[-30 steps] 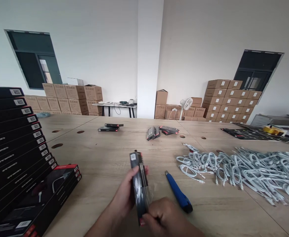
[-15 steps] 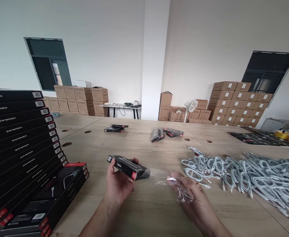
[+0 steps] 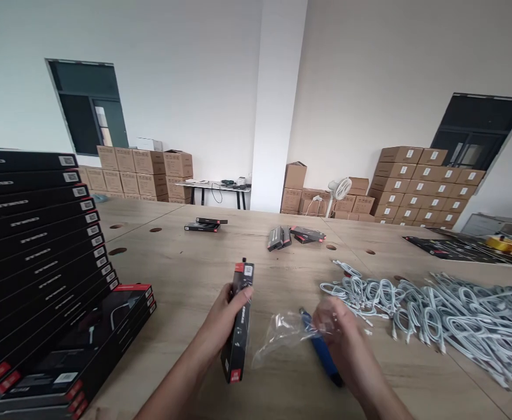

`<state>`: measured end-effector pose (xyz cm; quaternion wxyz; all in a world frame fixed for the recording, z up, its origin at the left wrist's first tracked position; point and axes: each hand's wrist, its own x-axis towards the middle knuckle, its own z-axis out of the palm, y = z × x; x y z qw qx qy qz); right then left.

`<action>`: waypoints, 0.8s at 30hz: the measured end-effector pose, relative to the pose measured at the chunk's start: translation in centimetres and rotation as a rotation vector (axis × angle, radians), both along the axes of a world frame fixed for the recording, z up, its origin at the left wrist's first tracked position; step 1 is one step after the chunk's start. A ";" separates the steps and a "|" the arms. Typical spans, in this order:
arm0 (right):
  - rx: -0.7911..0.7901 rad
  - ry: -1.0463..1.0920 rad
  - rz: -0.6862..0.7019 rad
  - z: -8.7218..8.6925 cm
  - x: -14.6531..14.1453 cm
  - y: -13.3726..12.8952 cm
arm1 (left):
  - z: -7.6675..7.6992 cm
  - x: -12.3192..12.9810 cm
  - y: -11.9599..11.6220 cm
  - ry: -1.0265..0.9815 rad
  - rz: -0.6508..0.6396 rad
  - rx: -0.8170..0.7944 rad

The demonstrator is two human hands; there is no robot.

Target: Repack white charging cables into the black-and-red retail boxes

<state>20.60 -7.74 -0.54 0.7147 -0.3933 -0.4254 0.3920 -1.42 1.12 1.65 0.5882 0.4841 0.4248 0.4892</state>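
Observation:
In my left hand (image 3: 227, 309) is a slim black box (image 3: 238, 335) with red ends, held on edge and pointing away from me, the thumb across its upper side. My right hand (image 3: 343, 332) pinches a crumpled piece of clear plastic wrap (image 3: 282, 332), which trails left towards the box; a narrow gap seems to lie between them. Below my right hand is a blue, dark-ended tool (image 3: 323, 353), partly covered by the hand; its kind I cannot make out.
Tall stacks of black boxes (image 3: 37, 256) stand at the left, with lower ones (image 3: 107, 326) beside them. Coiled white cables (image 3: 439, 315) are heaped at the right. Several black boxes (image 3: 277, 238) lie farther back. Cartons (image 3: 413, 181) and a fan (image 3: 340, 188) stand beyond the table.
The wrap that stretched from the box to my right hand now hangs apart from it. My left hand has turned the box from sideways to lengthwise. The blue tool has come into view.

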 end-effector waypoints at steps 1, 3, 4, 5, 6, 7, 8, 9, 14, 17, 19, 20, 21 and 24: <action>-0.015 -0.144 -0.003 -0.5 -0.7 -0.1 | 0.1 0.3 -0.5 0.103 -0.042 0.074; -0.058 -0.396 0.047 -1.7 -2.3 -0.3 | 0.2 0.8 -1.3 0.297 -0.130 0.219; -0.082 -0.492 0.088 -2.2 -3.2 -0.4 | 0.1 1.1 -1.6 0.368 -0.170 0.265; -0.104 -0.574 0.129 -2.6 -4.0 -0.5 | 0.1 1.2 -1.8 0.412 -0.202 0.283; -0.122 -0.647 0.165 -2.8 -4.6 -0.6 | 0.0 1.4 -2.1 0.446 -0.231 0.287; -0.128 -0.710 0.191 -2.9 -5.2 -0.6 | 0.0 1.5 -2.3 0.479 -0.254 0.289; -0.124 -0.756 0.210 -2.9 -5.5 -0.7 | 0.0 1.5 -2.4 0.510 -0.277 0.293; -0.109 -0.774 0.231 -2.7 -5.6 -0.6 | 0.0 1.5 -2.6 0.539 -0.302 0.301; -0.097 -0.288 0.231 -1.0 -2.8 0.0 | 0.9 0.8 -2.9 0.593 -0.405 0.330; -0.058 0.226 0.084 0.3 1.0 0.3 | 1.4 0.5 -2.9 0.694 -0.398 0.327; -0.007 0.443 -0.035 1.1 3.6 0.5 | 1.5 0.5 -3.0 0.773 -0.398 0.337; 0.000 0.488 -0.091 1.3 4.8 0.6 | 1.4 0.7 -3.0 0.817 -0.393 0.348; -0.004 0.501 -0.142 1.4 5.7 0.7 | 1.2 0.8 -2.9 0.867 -0.379 0.366; -0.030 0.436 -0.239 1.4 7.0 1.3 | 0.3 1.4 -2.5 1.063 -0.279 0.465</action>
